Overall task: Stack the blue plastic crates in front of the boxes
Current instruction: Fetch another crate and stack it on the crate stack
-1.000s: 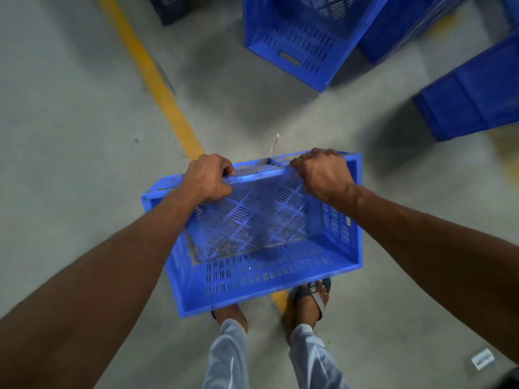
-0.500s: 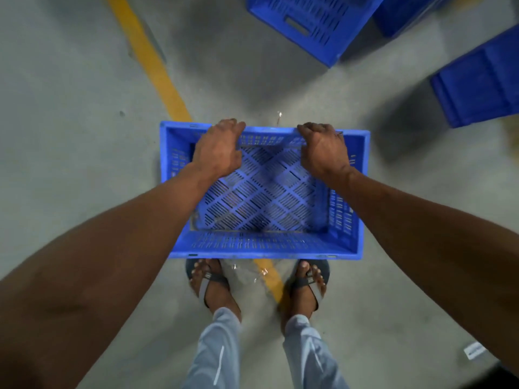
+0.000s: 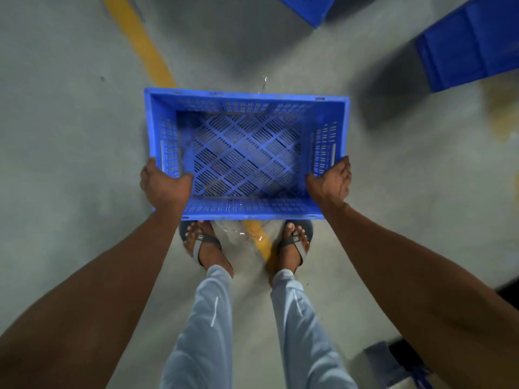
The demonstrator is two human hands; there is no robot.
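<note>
A blue plastic crate (image 3: pixel 247 99) with a slotted floor sits level and open side up just in front of my feet. My left hand (image 3: pixel 164 185) grips its left short side near the front corner, thumb inside the wall. My right hand (image 3: pixel 331 182) grips the right short side the same way. Whether the crate rests on the floor or hangs just above it I cannot tell. No boxes are in view.
Another blue crate (image 3: pixel 471 49) lies at the upper right, and the corner of a further blue crate (image 3: pixel 306 7) shows at the top edge. A yellow floor line (image 3: pixel 143 46) runs diagonally under the held crate. My sandalled feet (image 3: pixel 205 245) stand behind it. Grey concrete lies to the left.
Both hands have left the crate's far long rim and now hold its two short sides. The crate has turned from tilted to level and sits lower in view.
</note>
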